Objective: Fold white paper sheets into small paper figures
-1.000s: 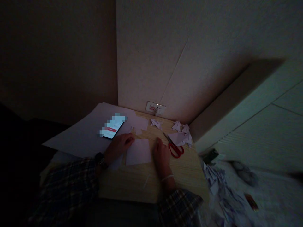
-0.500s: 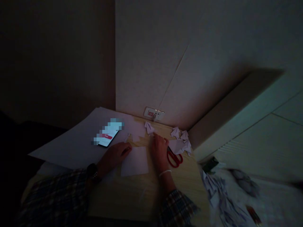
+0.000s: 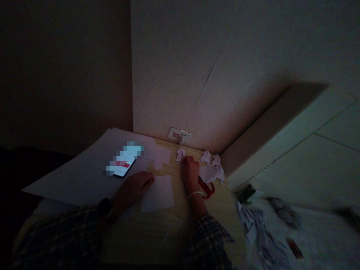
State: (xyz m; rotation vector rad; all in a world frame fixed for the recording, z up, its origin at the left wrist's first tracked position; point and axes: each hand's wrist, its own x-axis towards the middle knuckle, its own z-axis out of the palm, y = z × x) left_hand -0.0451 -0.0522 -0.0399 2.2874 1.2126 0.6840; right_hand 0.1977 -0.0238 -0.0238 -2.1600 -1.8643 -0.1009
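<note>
Nearest you, the bare wood of the table (image 3: 140,236) gives your forearms a place to rest, and resting them should steady small finger movements. Just beyond lies the square white sheet (image 3: 158,194), flat in front of you; your left hand (image 3: 139,186) is at its upper left side, fingers curled inward, though you cannot tell from here whether they pinch the paper or merely rest by it. Light pressure there would hold the sheet without creasing it. To the right, the red-handled scissors (image 3: 206,187) lie partly hidden behind your right wrist, so lift that wrist a little rather than drag it across them. Your right hand (image 3: 191,172) reaches farther out, fingers bunched close together at the right edge of a folded paper figure (image 3: 180,154); the dim light does not show whether they grip it. That figure sits near the wall edge of the table, and thin paper likely bends easily, so handle it by a firm folded layer and spare the points. Over to its right, give room to the other folded figures (image 3: 205,156). At the back, the wall socket (image 3: 180,135) is close behind, so approach from your side.
</note>
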